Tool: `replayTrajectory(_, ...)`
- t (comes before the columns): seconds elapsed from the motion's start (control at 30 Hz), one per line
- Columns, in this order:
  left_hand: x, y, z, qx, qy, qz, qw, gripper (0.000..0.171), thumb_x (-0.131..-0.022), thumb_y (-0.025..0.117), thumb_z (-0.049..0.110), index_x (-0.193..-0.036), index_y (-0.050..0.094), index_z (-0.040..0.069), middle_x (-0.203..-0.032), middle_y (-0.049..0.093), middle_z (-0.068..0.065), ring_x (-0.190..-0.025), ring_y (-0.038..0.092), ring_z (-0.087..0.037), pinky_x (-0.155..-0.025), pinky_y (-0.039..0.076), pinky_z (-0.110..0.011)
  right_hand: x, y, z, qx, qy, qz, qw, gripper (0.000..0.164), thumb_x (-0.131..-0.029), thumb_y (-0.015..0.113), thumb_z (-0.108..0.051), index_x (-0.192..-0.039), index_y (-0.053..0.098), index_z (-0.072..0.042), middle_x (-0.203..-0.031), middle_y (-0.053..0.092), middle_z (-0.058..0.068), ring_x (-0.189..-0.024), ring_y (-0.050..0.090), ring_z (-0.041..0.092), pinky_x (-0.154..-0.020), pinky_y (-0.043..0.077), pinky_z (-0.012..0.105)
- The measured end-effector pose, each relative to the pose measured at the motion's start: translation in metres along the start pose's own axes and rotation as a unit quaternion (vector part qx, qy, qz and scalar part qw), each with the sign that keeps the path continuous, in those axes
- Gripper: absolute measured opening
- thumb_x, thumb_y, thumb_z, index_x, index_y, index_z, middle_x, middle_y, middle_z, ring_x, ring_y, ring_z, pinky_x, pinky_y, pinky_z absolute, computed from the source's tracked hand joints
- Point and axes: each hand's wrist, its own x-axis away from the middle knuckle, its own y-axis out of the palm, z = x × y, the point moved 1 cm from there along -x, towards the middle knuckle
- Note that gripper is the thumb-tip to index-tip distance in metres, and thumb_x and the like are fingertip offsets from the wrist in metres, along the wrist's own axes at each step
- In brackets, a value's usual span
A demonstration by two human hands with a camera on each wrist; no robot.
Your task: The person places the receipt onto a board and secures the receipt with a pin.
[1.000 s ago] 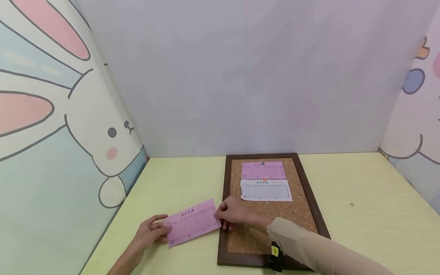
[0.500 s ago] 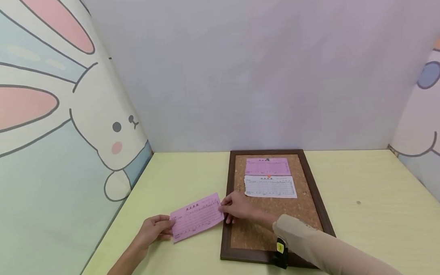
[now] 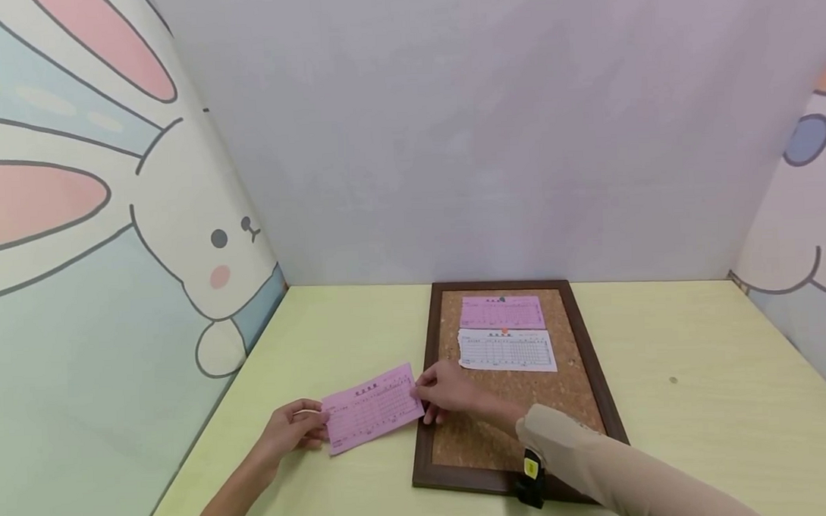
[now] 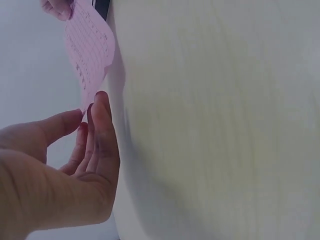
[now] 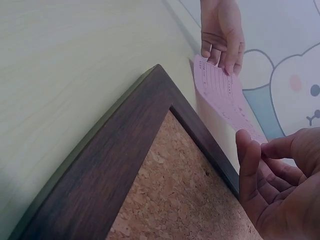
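A pink printed form slip (image 3: 372, 408) is stretched between both hands, left of the corkboard. My left hand (image 3: 292, 429) pinches its left edge between thumb and fingers. At the opposite edge my right hand (image 3: 448, 388) pinches the paper, above the board's left frame. In the left wrist view the slip (image 4: 91, 47) bows, lifted off the table. The right wrist view shows thumb and fingertips of the right hand (image 5: 280, 175) meeting at the paper's corner. The corkboard (image 3: 487, 437) lies flat, with a pink form (image 3: 500, 313) and a white form (image 3: 505, 351) on it.
A green pushpin (image 3: 502, 300) and an orange pushpin (image 3: 504, 331) sit at the top edges of the two forms. The yellow table (image 3: 692, 415) extends on both sides of the board. Walls with cartoon drawings (image 3: 200, 220) enclose it left and right.
The head view has shifted, so the scene sits slightly right and higher. Both hands keep their grip on the pink slip, which has hardly moved relative to the board.
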Motion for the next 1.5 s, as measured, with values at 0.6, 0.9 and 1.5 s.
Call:
replayTrajectory(0.6,0.004,-0.004,0.005,-0.025,0.033,-0.097,0.9944,0.044,-0.100,0.066,0.020,-0.129,0.057,-0.012,-0.095,0.077,-0.004,-0.084,0.072,-0.012,-0.072,0.059,-0.025,0.009,-0.008,0.004,-0.046,0.009,-0.031,0.998,0.019,-0.103,0.056,-0.004,-0.106,0.070,0.008,-0.086,0.075,0.018,-0.063,0.075,0.026,-0.057,0.061,0.035)
replayTrajectory(0.9,0.007,-0.003,0.002,-0.035,0.015,-0.079,0.9962,0.047,-0.096,0.071,0.020,-0.129,0.055,-0.010,-0.091,0.076,0.001,-0.082,0.071,-0.012,-0.072,0.058,-0.025,0.013,-0.007,0.003,-0.051,0.000,-0.041,0.998,0.019,-0.104,0.055,-0.005,-0.107,0.070,0.008,-0.089,0.076,0.018,-0.067,0.076,0.030,-0.059,0.062,0.037)
replayTrajectory(1.5,0.004,0.007,0.003,-0.025,0.031,-0.101,0.9941,0.033,-0.099,0.067,0.016,-0.119,0.059,-0.008,-0.089,0.075,0.002,-0.081,0.070,-0.011,-0.071,0.058,-0.025,0.016,-0.012,0.009,-0.039,0.006,-0.018,0.999,0.017,-0.103,0.056,-0.004,-0.105,0.069,0.007,-0.083,0.075,0.019,-0.062,0.075,0.024,-0.056,0.061,0.033)
